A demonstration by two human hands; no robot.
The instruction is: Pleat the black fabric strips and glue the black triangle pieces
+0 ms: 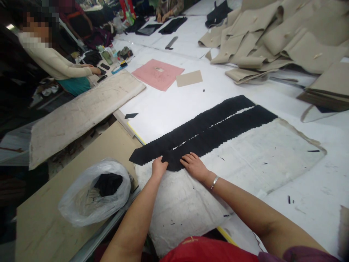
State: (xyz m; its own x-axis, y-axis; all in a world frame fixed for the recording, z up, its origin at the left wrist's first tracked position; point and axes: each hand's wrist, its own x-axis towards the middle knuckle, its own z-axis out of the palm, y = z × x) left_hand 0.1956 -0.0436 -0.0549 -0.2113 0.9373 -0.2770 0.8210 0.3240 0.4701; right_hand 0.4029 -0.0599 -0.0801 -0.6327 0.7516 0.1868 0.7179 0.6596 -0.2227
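Two long rows of black fabric with jagged edges lie side by side on a pale cloth pad. The far row (188,125) ends in a point at the left. At the left end of the near black fabric strip (218,134), my left hand (159,167) pinches the corner between thumb and fingers. My right hand (195,166), with a silver bracelet at the wrist, rests its outstretched fingers on the strip's near edge. Whether the rows are single lengths or overlapped pieces, I cannot tell.
A clear plastic bag (81,203) with black scraps stands at lower left. Beyond lie a pink sheet (155,69), a beige card (189,78) and a padded board (81,112). Beige fabric (253,36) is heaped at upper right. A co-worker (60,58) is at far left.
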